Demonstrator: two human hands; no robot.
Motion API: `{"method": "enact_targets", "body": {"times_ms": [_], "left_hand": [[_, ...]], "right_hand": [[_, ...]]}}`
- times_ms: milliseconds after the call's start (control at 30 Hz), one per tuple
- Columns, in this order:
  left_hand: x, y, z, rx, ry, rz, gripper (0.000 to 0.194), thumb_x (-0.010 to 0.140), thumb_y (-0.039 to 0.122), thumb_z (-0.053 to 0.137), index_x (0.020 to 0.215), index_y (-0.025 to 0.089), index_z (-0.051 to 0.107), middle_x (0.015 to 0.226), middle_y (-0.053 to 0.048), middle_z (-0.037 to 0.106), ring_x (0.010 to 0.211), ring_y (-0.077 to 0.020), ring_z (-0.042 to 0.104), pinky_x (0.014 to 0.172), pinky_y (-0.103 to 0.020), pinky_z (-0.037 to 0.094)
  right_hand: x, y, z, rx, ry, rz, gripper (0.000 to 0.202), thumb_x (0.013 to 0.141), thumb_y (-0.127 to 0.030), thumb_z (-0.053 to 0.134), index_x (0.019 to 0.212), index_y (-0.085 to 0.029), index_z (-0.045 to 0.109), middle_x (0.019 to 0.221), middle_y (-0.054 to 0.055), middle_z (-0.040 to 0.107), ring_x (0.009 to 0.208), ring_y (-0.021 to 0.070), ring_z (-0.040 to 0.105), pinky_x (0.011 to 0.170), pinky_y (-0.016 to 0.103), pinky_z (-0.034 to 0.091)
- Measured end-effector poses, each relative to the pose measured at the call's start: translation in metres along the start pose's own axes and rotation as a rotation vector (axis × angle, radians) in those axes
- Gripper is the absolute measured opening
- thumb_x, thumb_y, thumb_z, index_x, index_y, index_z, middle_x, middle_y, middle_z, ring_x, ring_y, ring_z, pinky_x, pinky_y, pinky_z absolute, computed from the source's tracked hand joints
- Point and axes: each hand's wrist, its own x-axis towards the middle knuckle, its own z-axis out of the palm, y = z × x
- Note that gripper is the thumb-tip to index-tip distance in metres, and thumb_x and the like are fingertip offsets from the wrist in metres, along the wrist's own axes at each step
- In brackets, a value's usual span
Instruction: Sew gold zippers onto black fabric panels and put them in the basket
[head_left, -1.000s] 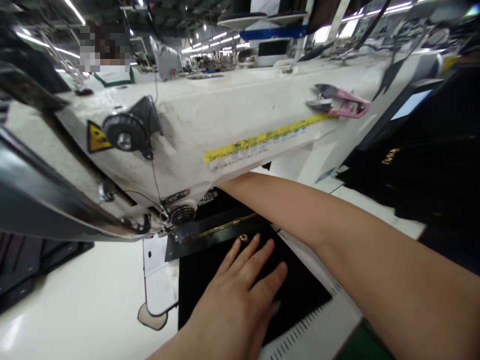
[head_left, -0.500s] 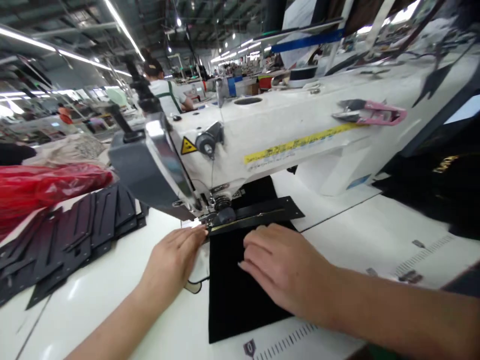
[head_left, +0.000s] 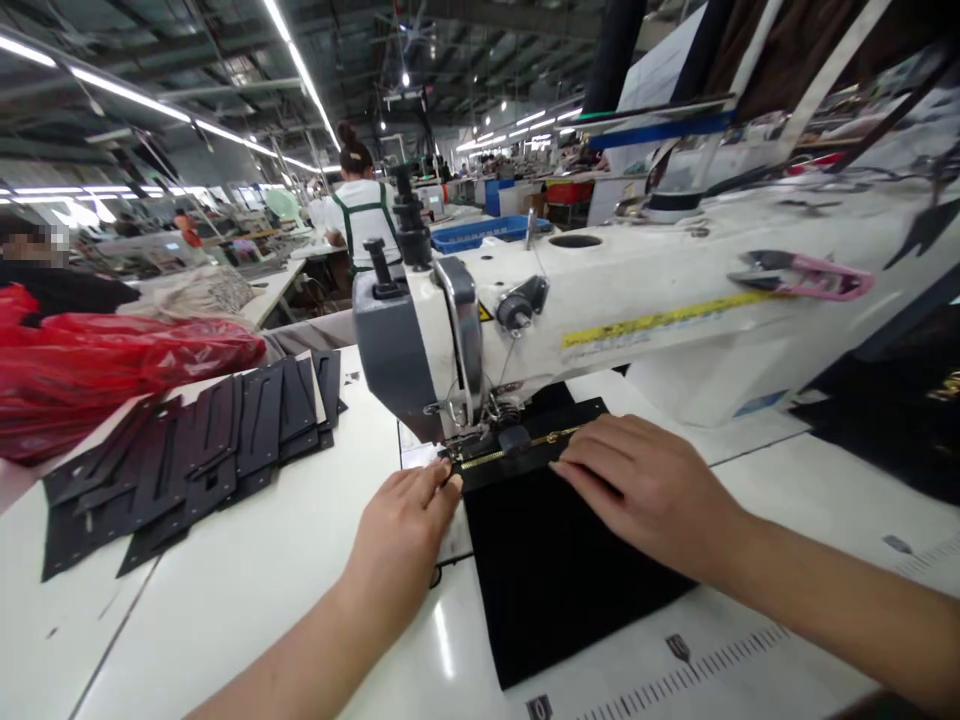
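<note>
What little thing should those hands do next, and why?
Maybe slide the left hand back just a tiny bit: its fingertips look very near the sewing machine's metal foot. The right hand is already at the dark strip with the gold zipper, so it might steady that.

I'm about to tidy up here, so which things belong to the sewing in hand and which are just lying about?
In the work:
sewing machine
black fabric
gold zip
left hand, right hand

Lying about:
pink-handled snips, on the machine
dark panels, perhaps more pieces to sew
red plastic
blue basket, behind
</note>
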Motion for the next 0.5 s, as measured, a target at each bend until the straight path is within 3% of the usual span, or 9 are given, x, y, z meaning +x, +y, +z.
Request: {"method": "enact_targets", "body": {"times_ms": [167,300,400,500], "left_hand": [[0.001,0.002,-0.003,-0.013,-0.019,-0.024,0.028,0.084,0.007,0.038,0.102,0.011,0.060,0.105,-0.016,0.062,0.093,-0.0251,0.060,0.077,-0.041,0.052],[0.001,0.003,-0.002,0.021,-0.018,-0.044,0.029,0.081,0.004,0.040,0.102,0.011,0.059,0.107,-0.017,0.061,0.098,-0.0260,0.059,0.082,-0.044,0.050],[0.001,0.004,-0.002,0.007,-0.031,-0.058,0.030,0.081,0.003,0.040,0.102,0.011,0.059,0.108,-0.016,0.062,0.097,-0.0254,0.060,0.083,-0.043,0.049],[0.001,0.002,-0.002,-0.046,-0.020,-0.046,0.028,0.083,0.005,0.039,0.101,0.012,0.059,0.107,-0.014,0.063,0.097,-0.0236,0.061,0.083,-0.040,0.049]], "right_hand": [[-0.010,0.031,0.003,-0.058,-0.016,0.063,0.019,0.089,-0.023,0.046,0.095,-0.014,0.062,0.100,0.010,0.063,0.092,0.0217,0.057,0.083,0.039,0.046],[-0.025,0.028,0.019,-0.076,-0.145,0.044,0.040,0.089,-0.033,0.045,0.123,-0.012,0.049,0.129,0.013,0.048,0.119,0.0252,0.044,0.097,0.044,0.040],[-0.033,0.017,0.029,-0.094,-0.215,0.072,0.047,0.090,-0.036,0.043,0.129,-0.010,0.043,0.131,0.014,0.046,0.119,0.0260,0.043,0.096,0.047,0.041],[-0.035,0.015,0.021,-0.087,-0.229,0.087,0.048,0.089,-0.041,0.043,0.128,-0.013,0.045,0.129,0.012,0.049,0.116,0.0264,0.047,0.093,0.046,0.043]]}}
